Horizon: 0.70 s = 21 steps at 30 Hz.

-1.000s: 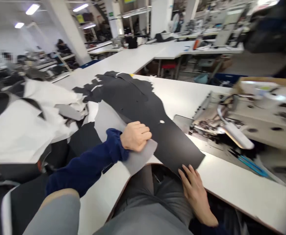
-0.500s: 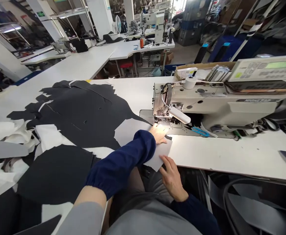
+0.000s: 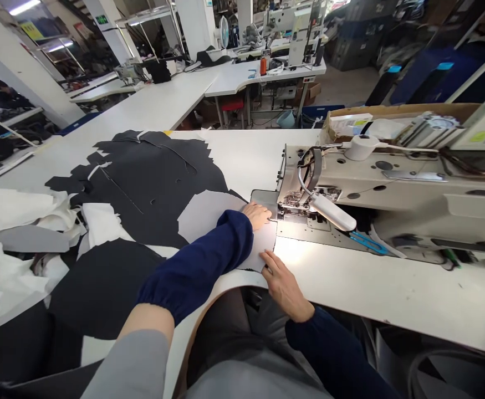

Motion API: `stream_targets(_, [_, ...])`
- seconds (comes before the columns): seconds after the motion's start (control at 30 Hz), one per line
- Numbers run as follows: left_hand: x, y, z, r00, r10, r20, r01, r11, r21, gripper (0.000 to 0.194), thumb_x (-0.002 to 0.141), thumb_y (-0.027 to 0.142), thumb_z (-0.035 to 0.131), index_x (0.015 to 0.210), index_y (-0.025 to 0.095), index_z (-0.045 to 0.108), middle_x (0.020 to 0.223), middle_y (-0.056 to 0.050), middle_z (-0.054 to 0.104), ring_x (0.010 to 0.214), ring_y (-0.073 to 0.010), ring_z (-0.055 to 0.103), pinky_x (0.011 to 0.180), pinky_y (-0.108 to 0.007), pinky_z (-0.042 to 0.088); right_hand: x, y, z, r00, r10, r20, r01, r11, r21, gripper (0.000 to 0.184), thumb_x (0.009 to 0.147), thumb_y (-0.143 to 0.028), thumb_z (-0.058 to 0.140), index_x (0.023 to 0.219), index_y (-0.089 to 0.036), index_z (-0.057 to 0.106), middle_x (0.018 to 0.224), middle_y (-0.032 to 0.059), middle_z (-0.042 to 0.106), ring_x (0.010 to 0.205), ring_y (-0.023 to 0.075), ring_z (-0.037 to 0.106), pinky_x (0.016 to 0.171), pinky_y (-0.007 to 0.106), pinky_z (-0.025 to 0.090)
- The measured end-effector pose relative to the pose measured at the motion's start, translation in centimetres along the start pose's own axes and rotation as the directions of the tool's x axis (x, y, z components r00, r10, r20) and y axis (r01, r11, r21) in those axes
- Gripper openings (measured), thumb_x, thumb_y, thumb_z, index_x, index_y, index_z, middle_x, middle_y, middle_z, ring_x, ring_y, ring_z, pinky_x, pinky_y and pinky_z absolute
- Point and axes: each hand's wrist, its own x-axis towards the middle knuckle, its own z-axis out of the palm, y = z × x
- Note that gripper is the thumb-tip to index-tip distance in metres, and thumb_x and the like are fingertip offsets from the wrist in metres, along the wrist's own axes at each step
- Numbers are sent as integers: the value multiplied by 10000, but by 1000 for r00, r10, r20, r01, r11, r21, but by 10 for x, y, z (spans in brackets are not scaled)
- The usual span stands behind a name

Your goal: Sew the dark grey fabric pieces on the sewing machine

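Note:
My left hand (image 3: 258, 215) lies on a light grey fabric piece (image 3: 209, 213), fingers spread over it just left of the sewing machine's needle area (image 3: 294, 210). At the near right edge of that piece, my right hand (image 3: 284, 285) closes on it, fingertips on top and thumb at the rim. The grey piece lies partly over a stack of dark fabric pieces (image 3: 154, 183) and partly on the machine's plate. The beige sewing machine (image 3: 392, 183) stands to the right, its small lamp (image 3: 332, 211) lit.
Blue-handled snips (image 3: 369, 242) lie under the machine's arm. White scraps (image 3: 13, 271) and a dark rounded piece (image 3: 105, 288) are at the left. A cardboard box (image 3: 392, 119) holds supplies behind the machine. The white table (image 3: 367, 274) has a curved cutout by my lap.
The grey piece and both hands have moved left from the needle area, and the piece lies flatter on the table. The camera view has turned slightly left.

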Motion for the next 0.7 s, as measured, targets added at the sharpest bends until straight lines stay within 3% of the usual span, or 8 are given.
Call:
stream_targets(0.33, [17,-9,4,995,103,9,-103,994,45,242,913,225,437,822,128,638,807,-67,659,755,-172,551,817,-367,257,6,12,5,1000,-11,13,11,1000,1,300,800,55,368,869,-109,610,1408,161,401,1375,296,221,1053,505,385])
stream_targets(0.7, [51,-2,-10,998,56,39,-58,997,55,198,867,163,454,892,125,647,845,-88,674,763,-186,588,837,-371,314,15,33,8,999,44,31,-40,990,-138,294,790,39,378,860,-124,613,1388,146,435,1336,302,313,1015,481,378])
